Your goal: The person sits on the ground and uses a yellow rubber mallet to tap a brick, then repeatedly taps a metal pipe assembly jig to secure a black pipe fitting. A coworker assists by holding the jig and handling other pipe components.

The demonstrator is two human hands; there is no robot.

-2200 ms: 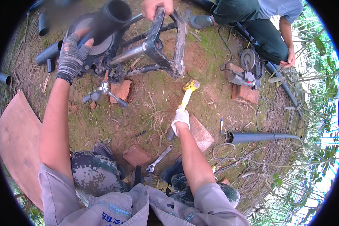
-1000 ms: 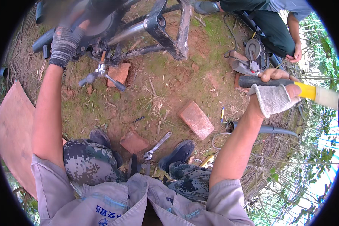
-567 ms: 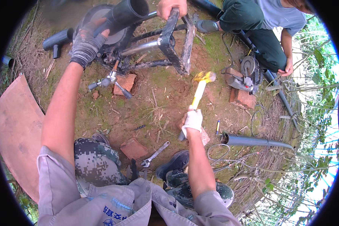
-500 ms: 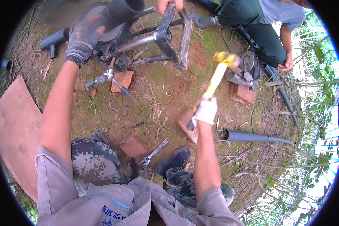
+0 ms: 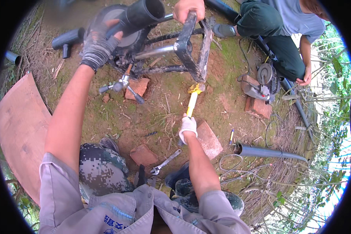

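Observation:
My left hand (image 5: 99,48), in a grey striped glove, grips the near side of a wide black pipe (image 5: 138,17) whose round mouth faces right. The pipe lies over a black metal machine frame (image 5: 185,48) with a round disc and a three-armed crank handle (image 5: 121,84). My right hand (image 5: 188,128), in a white glove, is closed around the yellow handle of a hammer (image 5: 192,104). Just below the frame's lower right corner is the hammer's yellow head; whether they touch I cannot tell. Another person's bare hand (image 5: 189,9) holds the frame's top.
Bricks (image 5: 208,140) and an adjustable wrench (image 5: 165,162) lie on the soil near my feet. A co-worker (image 5: 261,23) crouches at upper right beside a power tool (image 5: 264,80) resting on bricks. Black pipes (image 5: 261,151) lie right, a brown board (image 5: 21,132) left.
My right hand has swung the hammer left, bringing its head down close to the frame's lower corner. My left hand stays on the pipe. The whole view has shifted slightly.

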